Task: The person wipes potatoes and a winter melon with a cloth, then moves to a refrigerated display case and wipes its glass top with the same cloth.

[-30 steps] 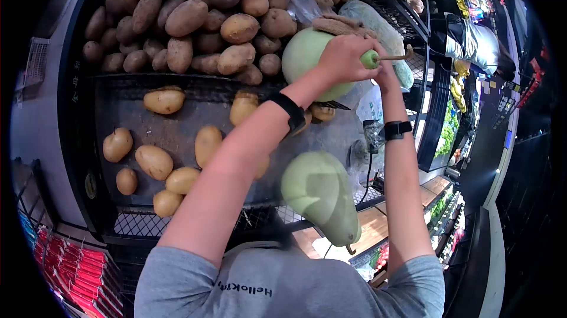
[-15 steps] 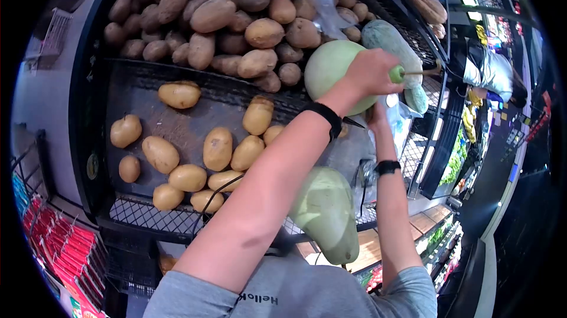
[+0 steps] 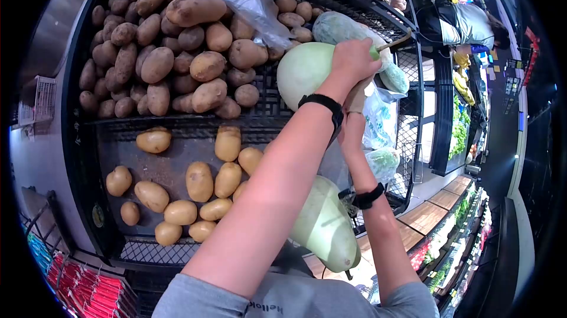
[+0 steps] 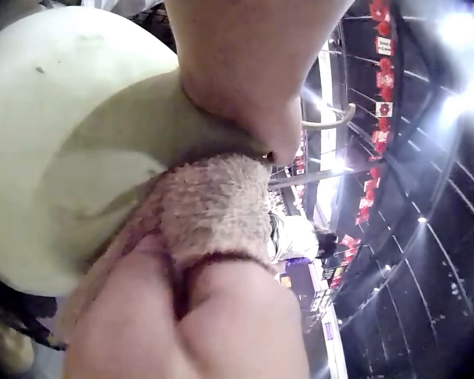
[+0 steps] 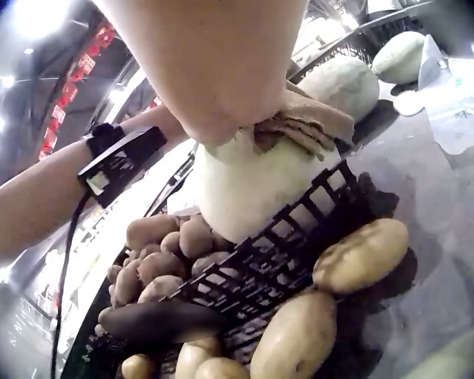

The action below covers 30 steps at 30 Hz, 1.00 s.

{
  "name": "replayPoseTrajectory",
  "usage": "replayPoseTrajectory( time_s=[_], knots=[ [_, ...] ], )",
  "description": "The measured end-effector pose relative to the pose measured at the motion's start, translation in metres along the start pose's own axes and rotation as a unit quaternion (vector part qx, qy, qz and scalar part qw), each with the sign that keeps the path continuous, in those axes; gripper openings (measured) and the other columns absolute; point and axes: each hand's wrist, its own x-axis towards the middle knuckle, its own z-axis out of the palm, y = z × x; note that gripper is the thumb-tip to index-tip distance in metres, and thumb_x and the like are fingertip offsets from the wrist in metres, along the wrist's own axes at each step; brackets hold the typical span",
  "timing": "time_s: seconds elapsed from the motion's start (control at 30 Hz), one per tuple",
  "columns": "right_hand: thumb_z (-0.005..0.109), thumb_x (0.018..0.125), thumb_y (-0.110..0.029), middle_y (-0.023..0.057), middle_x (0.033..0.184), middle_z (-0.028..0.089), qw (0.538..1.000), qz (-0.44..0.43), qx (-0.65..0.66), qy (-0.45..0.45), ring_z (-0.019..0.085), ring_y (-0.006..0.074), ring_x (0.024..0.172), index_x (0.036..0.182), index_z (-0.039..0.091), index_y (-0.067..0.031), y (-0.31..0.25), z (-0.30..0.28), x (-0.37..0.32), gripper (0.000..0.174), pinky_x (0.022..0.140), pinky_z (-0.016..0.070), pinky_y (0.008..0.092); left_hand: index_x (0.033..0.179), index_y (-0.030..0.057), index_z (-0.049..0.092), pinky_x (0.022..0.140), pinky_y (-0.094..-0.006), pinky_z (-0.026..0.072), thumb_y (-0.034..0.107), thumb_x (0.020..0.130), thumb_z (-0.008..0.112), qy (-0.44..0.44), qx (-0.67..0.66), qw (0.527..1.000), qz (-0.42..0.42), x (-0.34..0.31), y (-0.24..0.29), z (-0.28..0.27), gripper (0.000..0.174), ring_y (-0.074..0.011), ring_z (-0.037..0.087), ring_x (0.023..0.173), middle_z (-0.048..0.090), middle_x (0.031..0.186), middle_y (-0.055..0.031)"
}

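A pale green bottle gourd (image 3: 301, 73) lies tilted over the bin divider, its narrow end and long stem pointing right. My left hand (image 3: 352, 61) grips that neck just below the stem. Below it, my right hand (image 3: 352, 126) holds a fuzzy brown cloth (image 3: 357, 98) against the near side of the gourd. In the left wrist view the cloth (image 4: 217, 197) is bunched between the right hand (image 4: 182, 316) and the gourd (image 4: 47, 150). The right wrist view shows folded edges of the cloth (image 5: 324, 118). My right fingertips are mostly hidden.
A second bottle gourd (image 3: 322, 229) lies close to my body, partly behind my left forearm. Brown potatoes (image 3: 156, 64) fill the back bin; several yellow potatoes (image 3: 199, 182) lie in the front one. Mottled green melons (image 3: 336, 27) and plastic bags (image 3: 378, 114) are at the right.
The cloth was on the far top side of the gourd and is now on its near side, with the right hand moved toward me. The left hand keeps its grip; the head view has shifted.
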Motion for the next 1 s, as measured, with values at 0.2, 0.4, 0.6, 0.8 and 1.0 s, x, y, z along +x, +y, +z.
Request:
replayPoseTrajectory(
  time_s=[0.2,0.4,0.6,0.8,1.0],
  knots=[
    [0.060,0.071,-0.020,0.0155,0.101,0.054,0.921,-0.105,0.374,-0.009,0.048,0.0364,0.098,0.103,0.053,0.0003,-0.011,0.017,-0.014,0.039,0.083,0.0375,0.0455,0.082,0.0073,0.059,0.066,-0.0424,0.0466,0.040,0.065,0.060,0.009,0.020,1.000,0.010,0.008,0.000,0.013,0.037,-0.0330,0.060,0.074,0.062,0.077,-0.0158],
    [0.062,0.069,-0.031,0.0126,0.101,0.054,0.931,-0.348,-0.110,0.019,0.047,0.0324,0.097,0.106,0.053,-0.0037,-0.021,0.007,0.005,0.047,0.086,0.0334,0.0442,0.082,0.0073,0.060,0.069,-0.0417,0.0466,0.041,0.065,0.060,-0.061,0.022,0.997,0.029,0.017,-0.010,0.014,0.038,-0.0319,0.060,0.077,0.062,0.081,-0.0157],
    [0.047,0.086,-0.030,0.0124,0.134,0.035,0.906,-0.145,0.300,-0.262,0.032,0.0268,0.123,0.122,0.041,-0.0047,0.029,0.062,0.001,0.045,0.100,0.0279,0.0315,0.085,0.0114,0.063,0.071,-0.0382,0.0456,0.038,0.058,0.065,-0.103,0.038,0.993,-0.052,0.021,-0.004,0.025,0.038,-0.0273,0.060,0.083,0.063,0.085,-0.0111],
    [0.052,0.076,-0.017,0.0046,0.128,0.042,0.874,-0.395,-0.279,-0.044,0.024,0.0239,0.128,0.091,0.062,-0.0049,-0.089,0.057,0.019,0.021,0.104,0.0143,0.0494,0.086,0.0126,0.062,0.073,-0.0397,0.0428,0.036,0.057,0.065,-0.084,0.058,0.993,-0.059,0.012,0.003,0.023,0.037,-0.0272,0.060,0.083,0.063,0.085,-0.0108],
    [0.049,0.084,-0.025,0.0139,0.133,0.037,0.647,-0.577,-0.488,-0.101,0.023,0.0283,0.129,0.126,0.042,-0.0089,-0.039,0.035,0.008,0.046,0.106,0.0156,0.0373,0.082,0.0099,0.061,0.069,-0.0395,0.0445,0.036,0.058,0.063,-0.034,0.000,0.999,-0.040,0.010,-0.007,0.009,0.036,-0.0284,0.059,0.081,0.063,0.082,-0.0109]
  ],
)
